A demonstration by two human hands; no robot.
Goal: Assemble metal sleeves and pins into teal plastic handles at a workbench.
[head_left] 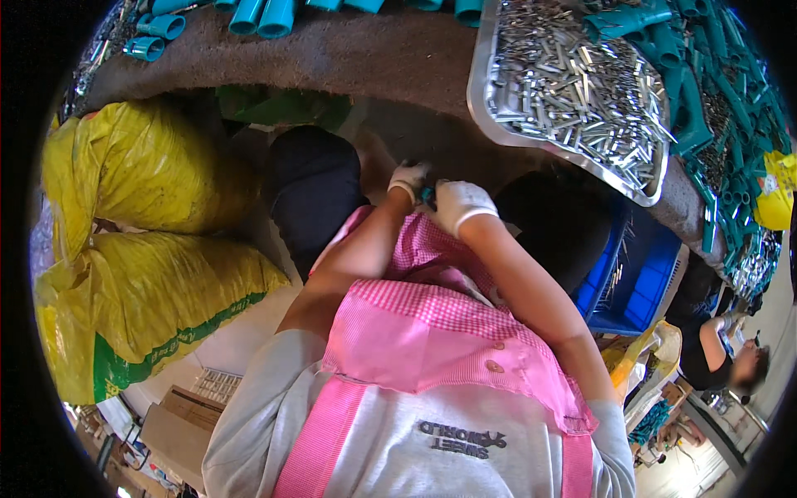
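Both my hands wear white gloves and meet over my lap, just below the table edge. Between them shows a small teal plastic piece (427, 195), mostly covered by the fingers. My left hand (408, 178) is closed around its left side. Close beside it, my right hand (463, 204) is also closed, its fingers bent against the piece; the back of the glove hides its fingertips. On the table ahead to the right, a metal tray (476, 100) holds a heap of small shiny metal pins (573, 91).
Teal plastic tubes (276, 17) line the brown-covered table (365, 58), with a larger pile (739, 124) beyond the tray. Full yellow sacks (158, 290) stand at my left. A blue crate (652, 282) sits below the table at right. Another person (714, 344) works farther right.
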